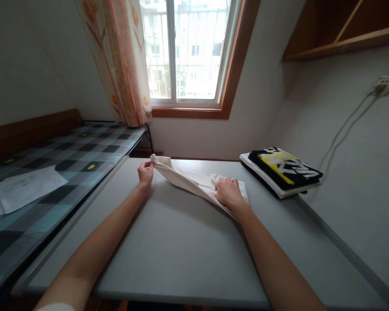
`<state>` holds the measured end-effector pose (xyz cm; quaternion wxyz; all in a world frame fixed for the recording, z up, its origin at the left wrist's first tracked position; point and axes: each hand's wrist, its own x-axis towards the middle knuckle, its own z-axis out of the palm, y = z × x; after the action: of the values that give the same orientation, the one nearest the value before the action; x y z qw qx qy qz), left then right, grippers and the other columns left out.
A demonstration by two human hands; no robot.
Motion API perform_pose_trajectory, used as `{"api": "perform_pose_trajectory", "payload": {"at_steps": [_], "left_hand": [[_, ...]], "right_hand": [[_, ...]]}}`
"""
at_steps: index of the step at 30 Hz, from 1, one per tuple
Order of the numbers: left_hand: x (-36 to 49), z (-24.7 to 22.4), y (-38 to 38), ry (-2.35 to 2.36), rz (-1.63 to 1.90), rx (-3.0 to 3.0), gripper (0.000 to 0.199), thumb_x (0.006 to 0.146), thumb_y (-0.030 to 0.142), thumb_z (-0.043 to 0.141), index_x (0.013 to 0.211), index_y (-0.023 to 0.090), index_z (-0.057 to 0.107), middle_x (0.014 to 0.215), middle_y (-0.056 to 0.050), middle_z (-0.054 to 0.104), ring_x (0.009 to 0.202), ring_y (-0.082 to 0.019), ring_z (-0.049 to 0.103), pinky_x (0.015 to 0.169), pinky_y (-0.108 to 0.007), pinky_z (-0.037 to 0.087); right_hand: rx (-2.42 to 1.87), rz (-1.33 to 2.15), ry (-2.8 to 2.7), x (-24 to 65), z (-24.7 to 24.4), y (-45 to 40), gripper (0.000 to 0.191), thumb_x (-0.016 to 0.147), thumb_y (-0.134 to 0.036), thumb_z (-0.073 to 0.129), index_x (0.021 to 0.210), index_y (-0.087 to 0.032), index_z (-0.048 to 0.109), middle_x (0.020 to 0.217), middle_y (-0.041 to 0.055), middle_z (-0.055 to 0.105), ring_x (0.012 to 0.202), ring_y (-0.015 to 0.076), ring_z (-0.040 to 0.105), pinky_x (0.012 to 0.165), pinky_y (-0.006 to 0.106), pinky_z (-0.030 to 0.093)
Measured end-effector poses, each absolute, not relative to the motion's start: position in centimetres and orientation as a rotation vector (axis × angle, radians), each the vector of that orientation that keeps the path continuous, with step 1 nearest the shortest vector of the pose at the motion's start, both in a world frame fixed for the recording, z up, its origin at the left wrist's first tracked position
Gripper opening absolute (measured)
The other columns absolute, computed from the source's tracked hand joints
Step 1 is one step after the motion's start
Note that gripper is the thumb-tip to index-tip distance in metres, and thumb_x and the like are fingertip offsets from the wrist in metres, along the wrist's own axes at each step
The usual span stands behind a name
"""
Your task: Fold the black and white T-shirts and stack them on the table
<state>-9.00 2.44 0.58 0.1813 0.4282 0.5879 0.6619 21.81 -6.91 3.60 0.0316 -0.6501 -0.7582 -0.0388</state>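
A partly folded, off-white garment [194,180] stretches across the grey table between my two hands. Its exact kind cannot be told from the folds. My left hand [145,172] pinches the far left corner, and that end is lifted off the tabletop. On the right part of the cloth lies my right hand [228,192], its fingers curled and gripping the fabric against the table. Some cloth is bunched beside its fingers, and the fingertips are partly hidden.
A stack of folded clothes [280,170], black with yellow and white print on top, sits at the table's right [181,259]. Left of the table is a bed with a checked cover [94,149] and papers [34,188]. A curtain [123,65] hangs by the window; a shelf [343,43] overhangs the right.
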Motion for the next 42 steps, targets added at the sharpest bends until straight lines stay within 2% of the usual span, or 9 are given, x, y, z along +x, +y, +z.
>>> {"api": "perform_pose_trajectory", "payload": {"at_steps": [3,6,10,14,19,23,26,34,42], "left_hand": [[-8.9,0.6,1.9,1.774,1.967,1.325,0.013,0.078,0.020,0.061,0.089,0.021,0.054,0.089,-0.004,0.059,0.083,-0.017,0.059,0.076,-0.032,0.050],[-6.8,1.6,0.3,1.647,1.954,1.766,0.012,0.079,0.018,0.057,0.091,0.021,0.056,0.093,-0.004,0.059,0.086,-0.018,0.059,0.077,-0.033,0.049],[-3.1,3.2,-2.7,1.025,1.396,2.544,0.010,0.088,0.020,0.049,0.086,0.021,0.059,0.075,0.000,0.062,0.069,-0.013,0.058,0.070,-0.028,0.047],[-0.6,3.7,-5.3,0.723,0.837,2.942,0.013,0.091,0.023,0.051,0.090,0.022,0.064,0.076,-0.001,0.065,0.069,-0.014,0.061,0.074,-0.029,0.047],[0.1,2.8,-6.0,0.983,0.784,2.824,0.013,0.091,0.025,0.052,0.098,0.021,0.063,0.093,-0.005,0.068,0.080,-0.019,0.065,0.073,-0.030,0.050],[-0.3,2.5,-5.4,0.960,0.941,2.583,0.032,0.087,0.020,0.057,0.119,0.024,0.053,0.109,-0.006,0.064,0.087,-0.018,0.065,0.076,-0.030,0.054],[-0.5,2.4,-5.0,0.867,0.971,2.593,0.037,0.085,0.015,0.057,0.121,0.027,0.053,0.117,-0.006,0.059,0.088,-0.016,0.065,0.079,-0.029,0.054],[-0.9,2.7,-4.7,0.935,0.952,2.769,0.012,0.080,0.010,0.058,0.086,0.021,0.058,0.112,-0.006,0.061,0.081,-0.015,0.063,0.072,-0.028,0.051],[-3.8,4.0,-2.8,1.006,1.168,2.871,0.016,0.076,0.007,0.052,0.068,0.021,0.047,0.085,-0.002,0.063,0.072,-0.014,0.057,0.068,-0.027,0.043]], "right_hand": [[-1.820,-0.096,-2.430,21.3,3.9,-7.1,0.037,0.086,-0.049,0.059,0.071,-0.017,0.072,0.099,0.0149,0.069,0.099,0.0281,0.055,0.089,0.039,0.032],[-1.742,-0.028,-2.420,20.8,3.9,-7.3,0.036,0.091,-0.034,0.050,0.067,-0.018,0.071,0.093,0.0129,0.070,0.086,0.0214,0.059,0.081,0.032,0.035],[-1.747,0.173,-2.186,20.9,3.7,-6.9,0.039,0.090,-0.033,0.045,0.061,-0.019,0.066,0.070,0.0074,0.067,0.064,0.0168,0.055,0.061,0.029,0.032],[-1.589,0.613,-1.900,21.2,3.0,-6.0,0.044,0.084,-0.044,0.048,0.049,-0.018,0.054,0.047,-0.0013,0.047,0.050,0.0130,0.044,0.051,0.027,0.026],[-1.206,1.256,-1.368,20.3,2.6,-5.6,0.042,0.068,-0.059,0.065,0.065,-0.018,0.058,0.055,-0.0036,0.055,0.051,0.0111,0.046,0.050,0.024,0.034],[-1.018,1.486,-1.187,19.6,3.1,-6.2,0.045,0.055,-0.051,0.082,0.076,-0.019,0.058,0.065,-0.0023,0.064,0.056,0.0107,0.055,0.053,0.022,0.041],[-1.012,1.537,-1.177,19.6,3.4,-6.6,0.046,0.053,-0.046,0.086,0.078,-0.020,0.057,0.069,-0.0020,0.067,0.057,0.0108,0.059,0.052,0.021,0.043],[-0.954,1.508,-1.036,19.8,2.8,-5.8,0.045,0.054,-0.046,0.085,0.078,-0.020,0.057,0.066,-0.0025,0.065,0.057,0.0113,0.059,0.056,0.023,0.046],[-0.865,0.986,-0.775,24.3,2.3,-2.7,0.031,0.071,-0.043,0.070,0.082,-0.024,0.049,0.072,-0.0052,0.060,0.066,0.0115,0.059,0.066,0.026,0.051]]}}
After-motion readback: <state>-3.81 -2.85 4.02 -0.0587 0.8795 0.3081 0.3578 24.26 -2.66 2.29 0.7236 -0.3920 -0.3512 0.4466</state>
